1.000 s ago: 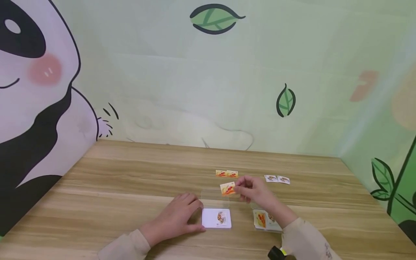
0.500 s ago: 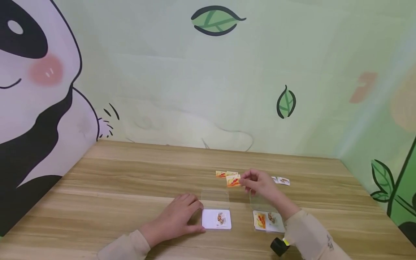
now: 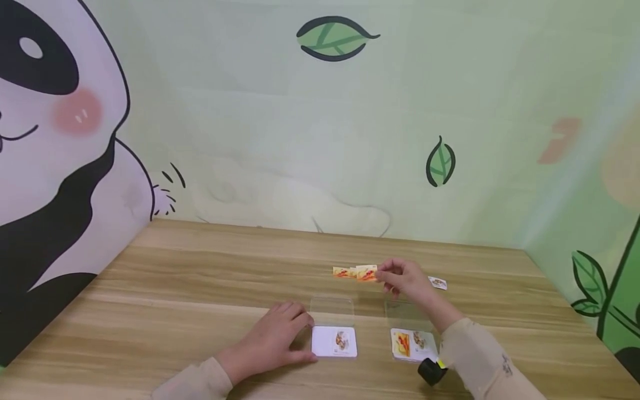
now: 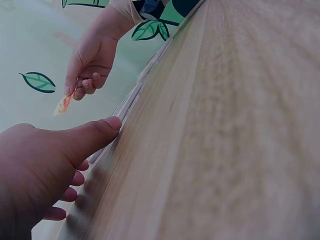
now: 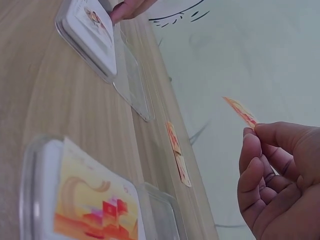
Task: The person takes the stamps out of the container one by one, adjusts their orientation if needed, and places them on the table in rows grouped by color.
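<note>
My right hand [image 3: 407, 280] pinches a small orange picture stamp [image 3: 366, 274] between thumb and forefinger; the right wrist view shows the held stamp [image 5: 241, 111] tilted in the air. In the head view it overlaps a row of two matching orange stamps [image 3: 342, 272] lying on the table. My left hand [image 3: 270, 340] rests by the left clear plastic case [image 3: 324, 341], thumb and fingertips at its left edge. That case holds a white block with one food-picture stamp [image 3: 342, 340] on it. In the left wrist view the left thumb [image 4: 95, 135] is stretched out.
A second plastic case [image 3: 394, 358] stands to the right, with an orange stamp [image 3: 401, 343] and a food-picture stamp [image 3: 423, 340] on its white block. Both clear lids [image 3: 331, 311] lie folded back. A white stamp [image 3: 438, 283] shows beyond my right hand. A printed wall [image 3: 280, 139] rises behind.
My right hand has carried the orange stamp away from me and slightly right, from above the left case's lid to the orange row. My left hand has stayed beside the case.
</note>
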